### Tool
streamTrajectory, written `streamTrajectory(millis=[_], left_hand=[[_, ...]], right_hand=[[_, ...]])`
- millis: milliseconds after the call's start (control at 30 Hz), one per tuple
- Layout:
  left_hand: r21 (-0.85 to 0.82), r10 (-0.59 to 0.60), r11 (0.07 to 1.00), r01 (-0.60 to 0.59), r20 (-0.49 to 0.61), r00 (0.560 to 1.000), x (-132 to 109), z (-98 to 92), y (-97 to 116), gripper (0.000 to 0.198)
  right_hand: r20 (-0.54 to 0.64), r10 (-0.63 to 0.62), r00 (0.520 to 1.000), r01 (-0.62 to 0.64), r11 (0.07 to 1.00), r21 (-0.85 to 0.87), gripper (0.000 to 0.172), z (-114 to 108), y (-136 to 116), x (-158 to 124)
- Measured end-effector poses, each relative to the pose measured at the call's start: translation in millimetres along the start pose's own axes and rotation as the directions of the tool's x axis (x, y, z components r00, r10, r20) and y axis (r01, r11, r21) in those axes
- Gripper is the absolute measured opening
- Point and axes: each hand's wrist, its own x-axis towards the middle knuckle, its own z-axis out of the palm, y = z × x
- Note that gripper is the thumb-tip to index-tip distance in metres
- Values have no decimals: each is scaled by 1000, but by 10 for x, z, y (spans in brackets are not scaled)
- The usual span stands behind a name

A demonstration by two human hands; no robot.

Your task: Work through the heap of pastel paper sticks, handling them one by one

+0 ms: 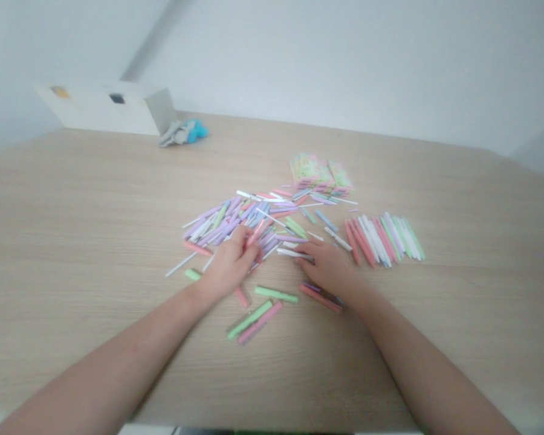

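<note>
My left hand [233,260] is closed on a pink pen-like stick [256,232] at the near edge of a loose heap of pastel sticks [217,223]. The heap mixes lilac, white, blue, green and pink pieces, with some thin white rods. To the right, my right hand [329,266] has its fingers closed around a white pen-like stick [290,252]. Below the hands lie a green stick [276,295], a longer green one [249,320] and a pink one [260,323]. A red stick [320,297] lies just under my right hand. Blur hides finer detail.
A row of sticks [381,240] lies side by side at the right. Behind the heap are stacked small printed packs [317,172]. A white box [109,112] stands at the back left, beside a grey and blue crumpled item [184,132]. A wall closes off the back.
</note>
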Motion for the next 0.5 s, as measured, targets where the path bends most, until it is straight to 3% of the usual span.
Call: streamTrajectory(millis=[267,500], left_hand=[[19,5,1000,-5,21,1000,-6,-4,-7,10],[43,-6,999,6,6,1000,-6,-8,22,12]], right_hand=[[5,43,999,-43,999,-31,24,-21,67,1],[30,32,999,-35,994,100,18,-26,-21,9]])
